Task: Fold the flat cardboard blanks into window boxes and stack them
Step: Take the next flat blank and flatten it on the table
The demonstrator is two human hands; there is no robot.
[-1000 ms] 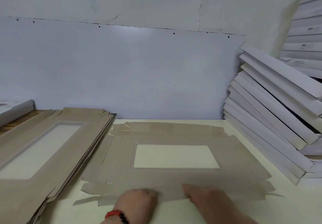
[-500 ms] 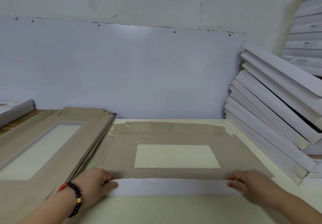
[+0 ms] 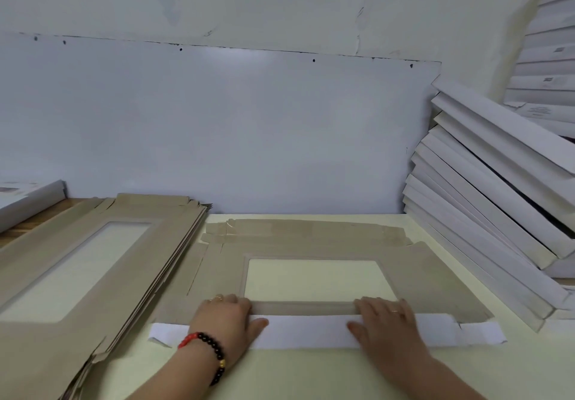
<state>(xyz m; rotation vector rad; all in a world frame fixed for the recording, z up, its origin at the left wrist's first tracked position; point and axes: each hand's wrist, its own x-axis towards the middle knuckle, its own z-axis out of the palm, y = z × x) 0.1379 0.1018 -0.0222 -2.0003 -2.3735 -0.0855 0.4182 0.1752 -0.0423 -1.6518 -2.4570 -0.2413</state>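
Hidden or cut off: the pile of flat blanks [image 3: 93,262] at left runs off the left and bottom edges; the leaning stack of folded white boxes [image 3: 497,219] at right is cut by the right edge; small labels on the upper boxes are too blurred to read.
Task thing: one cardboard blank [image 3: 435,278], brown side up with a rectangular window, lies flat on the pale tabletop [image 3: 311,374], between pile and stack.
Edges: its near flap [image 3: 308,331] is folded over, white side up, along the blank's front edge; bare tabletop lies between flap and viewer.
Left hand [image 3: 227,322]: palm down on the flap's left part, fingers extended and pressing, holding nothing; a beaded bracelet [image 3: 208,350] circles the wrist.
Right hand [image 3: 385,322]: palm down on the flap right of centre, fingers flat, spread, pressing the fold.
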